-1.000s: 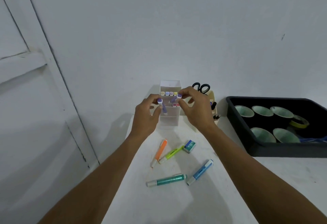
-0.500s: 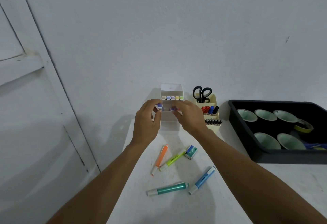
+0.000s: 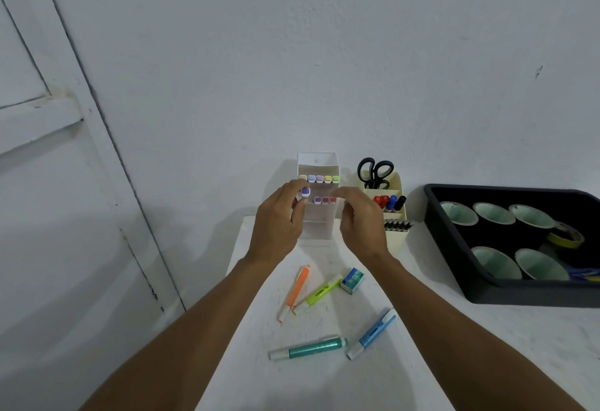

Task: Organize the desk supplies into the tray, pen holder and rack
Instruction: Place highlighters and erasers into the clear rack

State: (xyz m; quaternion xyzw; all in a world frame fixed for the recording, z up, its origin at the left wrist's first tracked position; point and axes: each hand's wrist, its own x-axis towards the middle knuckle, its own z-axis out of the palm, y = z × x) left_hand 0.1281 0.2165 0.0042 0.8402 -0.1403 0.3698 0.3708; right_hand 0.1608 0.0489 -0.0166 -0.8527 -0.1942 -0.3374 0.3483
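Observation:
A white tiered rack [image 3: 318, 225] stands at the back of the white desk, with pastel marker caps in its top row and several in its second row. My left hand [image 3: 279, 225] pinches a purple-capped marker [image 3: 305, 192] at the left end of the second row. My right hand [image 3: 360, 224] hovers at the rack's right side, fingers loosely curled, holding nothing. On the desk lie an orange highlighter [image 3: 296, 292], a yellow-green highlighter [image 3: 316, 294], a teal marker [image 3: 308, 348], a blue highlighter [image 3: 373, 332] and a small blue-green box [image 3: 352, 280].
A cream pen holder [image 3: 394, 216] with black scissors [image 3: 375, 172] and markers stands right of the rack. A black tray [image 3: 454, 268] at the right holds several pale-green cups and a roll of yellow tape [image 3: 566, 235]. A wall is close behind; the desk's left edge runs near my left arm.
Both hands carried purple-capped markers to the rack's second row. My right hand has let go of its marker and drawn back to the right; the left still pinches its marker.

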